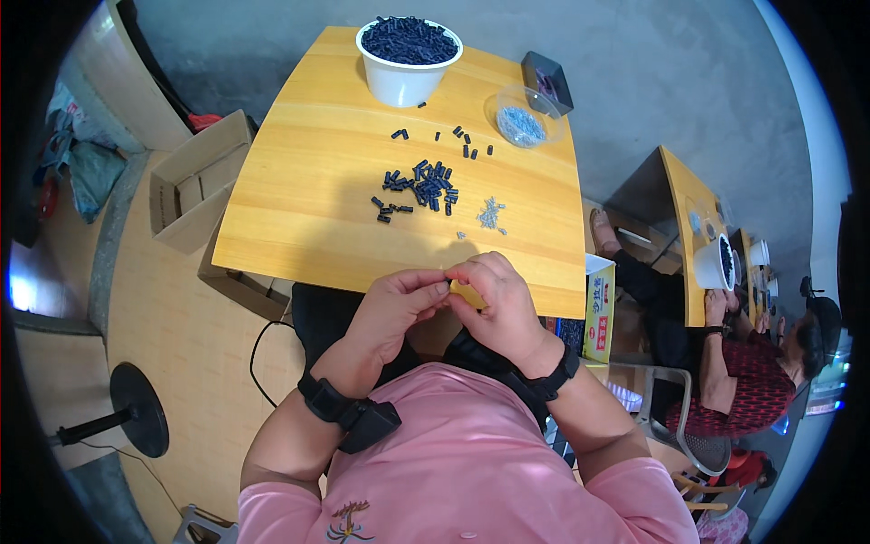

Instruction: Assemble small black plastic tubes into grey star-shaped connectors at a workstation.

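Flanking the hands (pixel 449 299), seemingly a yellow-red box (pixel 599 313).

Yellow wooden table (pixel 299 199), black pieces (pixel 421 186), white bowl (pixel 403 77), pink shirt (pixel 471 462)

One head-worn fisheye camera looks steeply down, close over the wooden table (pixel 299 181), edges bending outward.
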The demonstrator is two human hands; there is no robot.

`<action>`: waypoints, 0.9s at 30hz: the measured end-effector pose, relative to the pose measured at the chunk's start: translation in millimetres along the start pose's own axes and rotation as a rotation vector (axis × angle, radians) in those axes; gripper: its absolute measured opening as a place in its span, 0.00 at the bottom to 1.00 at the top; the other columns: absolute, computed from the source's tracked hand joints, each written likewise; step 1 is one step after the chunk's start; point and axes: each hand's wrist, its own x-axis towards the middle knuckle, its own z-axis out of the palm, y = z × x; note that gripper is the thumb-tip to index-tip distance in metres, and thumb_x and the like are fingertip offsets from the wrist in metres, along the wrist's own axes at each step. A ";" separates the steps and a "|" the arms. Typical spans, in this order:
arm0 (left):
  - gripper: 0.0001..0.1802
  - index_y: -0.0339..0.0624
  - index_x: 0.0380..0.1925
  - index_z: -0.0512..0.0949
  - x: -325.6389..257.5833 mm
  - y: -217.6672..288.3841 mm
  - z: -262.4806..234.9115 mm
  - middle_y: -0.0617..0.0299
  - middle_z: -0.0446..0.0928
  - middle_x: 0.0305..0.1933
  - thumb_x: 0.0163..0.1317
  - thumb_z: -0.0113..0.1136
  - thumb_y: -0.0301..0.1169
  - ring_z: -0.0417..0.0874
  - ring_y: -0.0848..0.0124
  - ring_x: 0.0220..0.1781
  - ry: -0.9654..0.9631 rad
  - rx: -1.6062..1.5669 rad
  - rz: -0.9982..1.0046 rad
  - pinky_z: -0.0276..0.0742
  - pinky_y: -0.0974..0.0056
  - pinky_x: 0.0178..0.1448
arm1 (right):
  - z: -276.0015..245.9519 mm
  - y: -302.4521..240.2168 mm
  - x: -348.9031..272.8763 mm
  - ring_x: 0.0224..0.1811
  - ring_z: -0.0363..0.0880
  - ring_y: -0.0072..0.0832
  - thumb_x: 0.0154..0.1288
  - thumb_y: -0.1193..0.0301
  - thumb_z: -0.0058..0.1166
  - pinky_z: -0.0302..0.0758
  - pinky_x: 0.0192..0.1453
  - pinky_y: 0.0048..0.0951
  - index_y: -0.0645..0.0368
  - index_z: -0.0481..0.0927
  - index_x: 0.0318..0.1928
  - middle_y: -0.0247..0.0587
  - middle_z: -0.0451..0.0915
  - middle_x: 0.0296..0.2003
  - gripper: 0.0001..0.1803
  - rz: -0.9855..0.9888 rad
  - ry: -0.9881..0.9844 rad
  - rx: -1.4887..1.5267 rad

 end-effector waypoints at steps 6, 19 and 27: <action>0.12 0.40 0.41 0.80 -3.3 5.1 0.8 0.67 0.79 0.33 0.58 0.63 0.31 0.76 0.81 0.33 -0.012 -0.031 -0.048 0.71 0.77 0.39 | 5.1 1.8 -1.1 0.36 0.73 0.44 0.45 0.78 0.60 0.72 0.39 0.37 0.60 0.76 0.37 0.46 0.74 0.31 0.15 -0.017 0.001 -0.011; 0.10 0.37 0.42 0.79 10.8 10.9 -13.3 0.62 0.80 0.36 0.62 0.57 0.29 0.79 0.77 0.36 0.094 -0.010 0.151 0.76 0.74 0.42 | -21.7 65.9 8.4 0.26 0.76 0.42 0.53 0.74 0.57 0.73 0.32 0.35 0.64 0.80 0.30 0.50 0.77 0.25 0.06 0.395 0.056 -0.086; 0.12 0.34 0.43 0.78 19.3 11.3 -19.9 0.61 0.79 0.36 0.61 0.58 0.29 0.79 0.77 0.35 0.132 -0.053 0.236 0.76 0.73 0.42 | 4.0 64.7 33.2 0.31 0.76 0.45 0.52 0.74 0.55 0.73 0.36 0.38 0.62 0.78 0.27 0.49 0.78 0.26 0.04 0.275 0.022 -0.123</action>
